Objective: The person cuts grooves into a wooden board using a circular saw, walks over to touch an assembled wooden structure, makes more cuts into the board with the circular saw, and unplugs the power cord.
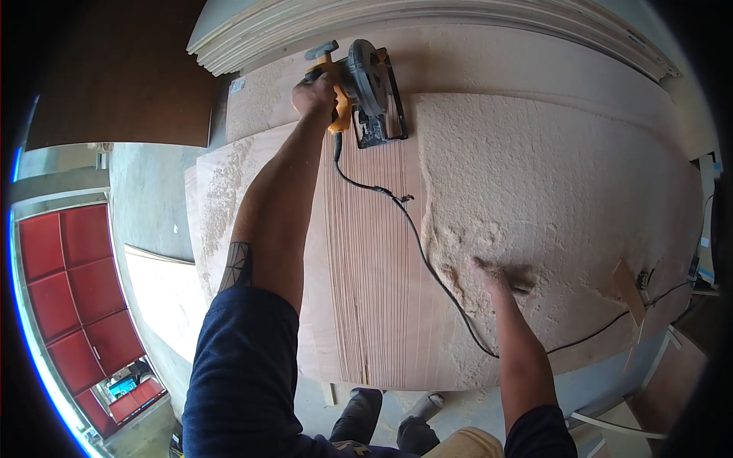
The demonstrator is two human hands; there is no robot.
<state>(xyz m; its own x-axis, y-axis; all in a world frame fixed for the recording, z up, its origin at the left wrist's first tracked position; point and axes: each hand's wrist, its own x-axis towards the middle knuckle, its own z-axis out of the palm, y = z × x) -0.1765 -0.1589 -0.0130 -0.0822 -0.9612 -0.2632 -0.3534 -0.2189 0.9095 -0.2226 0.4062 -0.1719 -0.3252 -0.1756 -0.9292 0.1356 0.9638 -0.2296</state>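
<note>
My left hand [314, 93] is wrapped round the handle of a yellow and black circular saw [368, 80] at the far end of a wooden sheet [366, 252]. The saw's base plate rests on the wood. Close parallel grooves [374, 305] run along the middle of the sheet. A black power cord [416, 233] trails from the saw across the grooves to the right. On the right half lies a thick layer of sawdust [534, 175]. There my right hand [496, 278] touches the sawdust, its thumb stretched out and its other fingers partly hidden.
A stack of boards [427, 19] lies along the far side. A brown panel [126, 72] is at the upper left, and red panelled doors [76, 282] are further left. A small wood strip [628, 290] lies at the right by the cord. My feet [366, 404] are at the near edge.
</note>
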